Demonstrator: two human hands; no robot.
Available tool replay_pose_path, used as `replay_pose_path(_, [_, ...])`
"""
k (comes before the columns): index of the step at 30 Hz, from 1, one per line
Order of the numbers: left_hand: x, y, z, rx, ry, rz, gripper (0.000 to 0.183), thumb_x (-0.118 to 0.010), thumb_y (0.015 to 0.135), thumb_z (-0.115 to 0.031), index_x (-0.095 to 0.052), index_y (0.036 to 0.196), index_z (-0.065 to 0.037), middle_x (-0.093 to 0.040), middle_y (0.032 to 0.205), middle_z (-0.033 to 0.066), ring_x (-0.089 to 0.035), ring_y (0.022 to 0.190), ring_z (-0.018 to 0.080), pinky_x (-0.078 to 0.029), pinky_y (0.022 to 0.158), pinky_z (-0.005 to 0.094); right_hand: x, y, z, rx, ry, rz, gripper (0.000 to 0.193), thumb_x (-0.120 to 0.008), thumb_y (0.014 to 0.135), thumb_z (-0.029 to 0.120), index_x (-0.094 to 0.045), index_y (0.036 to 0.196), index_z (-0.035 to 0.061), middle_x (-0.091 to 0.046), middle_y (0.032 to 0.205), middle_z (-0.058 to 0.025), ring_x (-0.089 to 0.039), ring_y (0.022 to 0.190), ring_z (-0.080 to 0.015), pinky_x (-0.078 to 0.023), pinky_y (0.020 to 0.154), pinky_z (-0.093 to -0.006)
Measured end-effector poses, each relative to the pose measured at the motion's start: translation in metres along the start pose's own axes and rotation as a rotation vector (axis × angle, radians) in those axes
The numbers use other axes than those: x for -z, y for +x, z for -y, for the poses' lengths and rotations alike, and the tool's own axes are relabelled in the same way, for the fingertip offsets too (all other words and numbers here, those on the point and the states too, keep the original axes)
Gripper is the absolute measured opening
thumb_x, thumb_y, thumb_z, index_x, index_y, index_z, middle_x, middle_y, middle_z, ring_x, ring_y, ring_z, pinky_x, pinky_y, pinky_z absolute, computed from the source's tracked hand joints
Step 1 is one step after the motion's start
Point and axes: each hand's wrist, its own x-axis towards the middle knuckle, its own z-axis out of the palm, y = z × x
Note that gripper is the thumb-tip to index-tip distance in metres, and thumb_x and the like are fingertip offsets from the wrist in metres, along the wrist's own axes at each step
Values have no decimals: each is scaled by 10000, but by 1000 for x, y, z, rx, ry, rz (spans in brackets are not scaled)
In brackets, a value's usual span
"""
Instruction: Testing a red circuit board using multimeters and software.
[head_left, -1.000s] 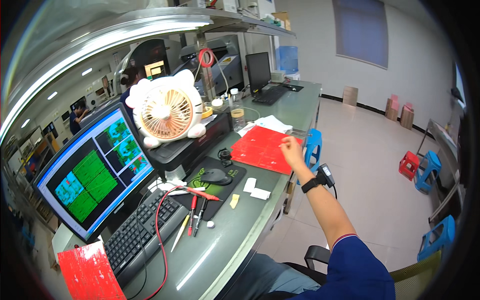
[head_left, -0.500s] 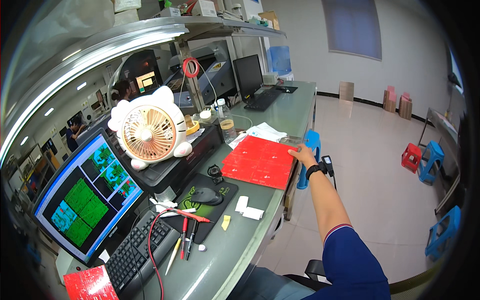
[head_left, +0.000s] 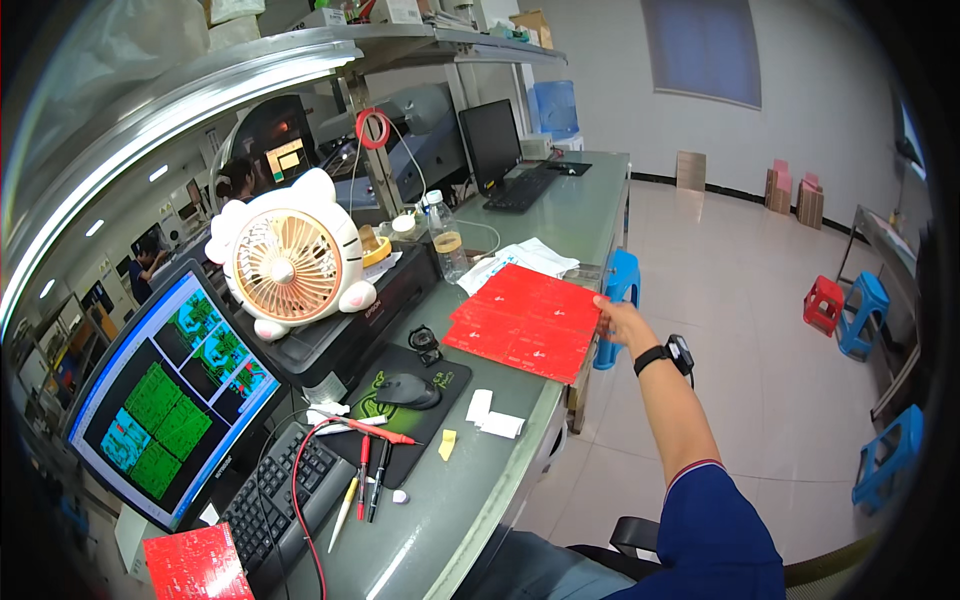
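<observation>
My right hand reaches out over the desk's right edge. Its fingers are closed on the right-hand edge of a flat red circuit board panel. That panel overlaps at least one other red panel, whose edge shows along the left and near side. A black strap with a small dark device is on my right wrist. Another red circuit board panel shows at the lower left, overlapping the keyboard's near end; whatever supports it is out of sight. My left hand does not show.
A monitor, keyboard, mouse and red-tipped probe lead occupy the near desk. Behind stand a cat-shaped fan and a bottle. White cloth lies beyond the panels. A blue stool stands beside the desk.
My right hand has moved slightly right and nearer, and the top red panel has turned a little with it. The lower-left panel has shifted slightly right and up.
</observation>
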Motion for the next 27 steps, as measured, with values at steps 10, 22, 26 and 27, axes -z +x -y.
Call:
replay_pose_path(10, [-2,-1,2,69,-12,-18,480,-469,959,-407,-473,1319,-89,-543,1299,104,-551,1122,273,-458,946,445,-14,-6,-8,335,6,-112,138,-575,916,233,-530,853,119,-557,695,-11,-537,557,-129,-460,501,-287])
replay_pose_path(22, [-27,6,34,513,-102,259,580,-418,962,-480,-430,1361,-59,-503,1356,135,-503,1201,321,-431,995,453,-51,-134,55,497,17,371,165,-585,911,211,-595,949,51,-636,856,-43,-619,739,-121,-512,678,-251])
replay_pose_path(26, [-32,8,57,486,-62,305,581,-381,975,-472,-428,1358,-37,-497,1360,146,-496,1211,327,-399,1028,450,-128,-193,14,384,-169,566,153,-592,911,189,-611,923,38,-646,851,-43,-617,714,-108,-514,672,-259])
replay_pose_path(27, [-32,9,61,520,-67,347,583,-364,979,-473,-425,1360,-35,-493,1363,148,-491,1217,325,-390,1036,451,-143,-207,4,319,-179,658,148,-597,910,182,-614,929,36,-648,844,-40,-617,715,-104,-512,669,-254])
